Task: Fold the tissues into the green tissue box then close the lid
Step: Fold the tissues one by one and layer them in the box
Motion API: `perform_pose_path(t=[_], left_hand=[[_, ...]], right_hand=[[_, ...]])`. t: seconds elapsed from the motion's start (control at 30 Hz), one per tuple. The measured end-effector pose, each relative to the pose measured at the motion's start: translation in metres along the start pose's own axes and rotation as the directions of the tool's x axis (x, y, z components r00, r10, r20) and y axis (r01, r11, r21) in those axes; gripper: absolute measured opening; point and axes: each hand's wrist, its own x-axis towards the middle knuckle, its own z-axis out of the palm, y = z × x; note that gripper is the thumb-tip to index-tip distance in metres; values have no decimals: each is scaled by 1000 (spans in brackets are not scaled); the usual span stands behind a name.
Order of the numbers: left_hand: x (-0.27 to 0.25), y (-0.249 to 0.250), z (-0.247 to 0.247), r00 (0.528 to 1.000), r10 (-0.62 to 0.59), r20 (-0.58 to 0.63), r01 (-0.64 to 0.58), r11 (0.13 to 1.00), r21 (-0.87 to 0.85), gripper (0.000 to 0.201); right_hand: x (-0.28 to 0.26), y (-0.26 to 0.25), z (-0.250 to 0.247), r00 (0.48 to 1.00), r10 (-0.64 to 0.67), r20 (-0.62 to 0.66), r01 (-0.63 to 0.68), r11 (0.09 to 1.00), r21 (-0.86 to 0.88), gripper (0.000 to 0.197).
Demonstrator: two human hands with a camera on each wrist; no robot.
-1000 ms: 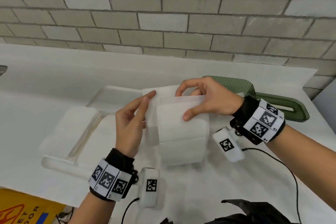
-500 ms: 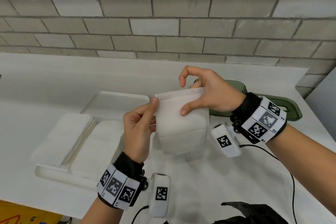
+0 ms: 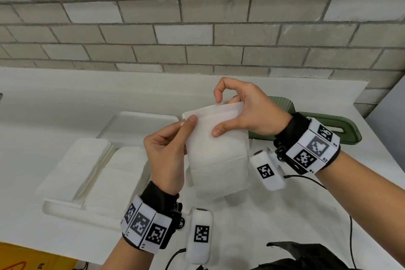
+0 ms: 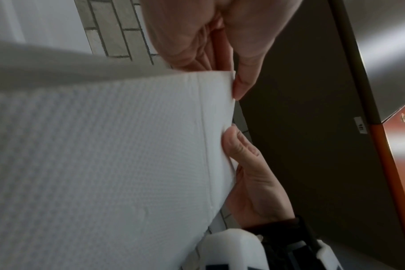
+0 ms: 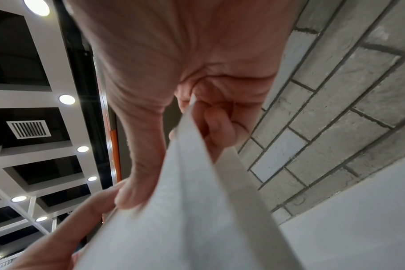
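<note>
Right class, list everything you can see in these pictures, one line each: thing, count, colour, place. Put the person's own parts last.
tissue: one, white, held up over the counter between both hands, partly folded
tissue stack: one, white, on the tray at left
tray: one, clear white, left on the counter
tissue box: one, green, behind the right hand
lid: one, green, flat by the box at right
counter: one, white, under it all
wall: grey brick, behind the counter
wrist cameras: two, white, under each wrist
wristbands: two, black and white tags
left hand: pinches the tissue's left edge
right hand: pinches the tissue's top right
</note>
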Motion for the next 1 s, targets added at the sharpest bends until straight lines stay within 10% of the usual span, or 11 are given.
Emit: perform_pose_path(t=[0.33, 1.0], left_hand=[[-3, 10, 7, 986, 162, -50, -160, 986, 36, 16], [16, 12, 4, 994, 91, 63, -90, 996, -15, 18]], right_hand=[[-9, 7, 10, 965, -173, -198, 191, 978, 80, 31], [-9, 14, 5, 969, -47, -244, 117, 953, 281, 33]])
